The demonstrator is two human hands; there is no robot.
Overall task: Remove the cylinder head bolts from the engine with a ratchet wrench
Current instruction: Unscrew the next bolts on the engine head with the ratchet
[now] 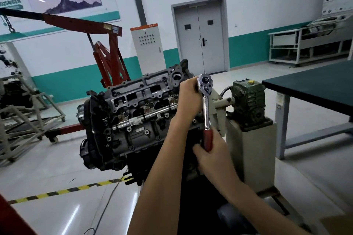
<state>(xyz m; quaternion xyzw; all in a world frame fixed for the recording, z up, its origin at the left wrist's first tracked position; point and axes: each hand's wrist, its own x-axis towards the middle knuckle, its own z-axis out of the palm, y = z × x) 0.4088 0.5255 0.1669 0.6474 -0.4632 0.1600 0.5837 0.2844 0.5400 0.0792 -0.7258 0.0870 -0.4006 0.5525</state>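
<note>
A grey engine (133,116) with its cylinder head (137,91) uncovered hangs tilted on a stand at mid-frame. A chrome ratchet wrench (206,105) with a red handle stands nearly upright over the engine's right end. My left hand (188,97) is curled around the wrench just below its round head. Lower down, my right hand (212,154) grips the red handle. The socket and the bolt beneath the head are hidden behind my left hand.
The engine stand's green gearbox (248,99) and grey pedestal (252,150) sit right of the engine. A dark-topped workbench (313,86) is further right. A red engine hoist (107,59) stands behind on the left, with another engine stand (23,112) at far left. Yellow-black tape marks the floor.
</note>
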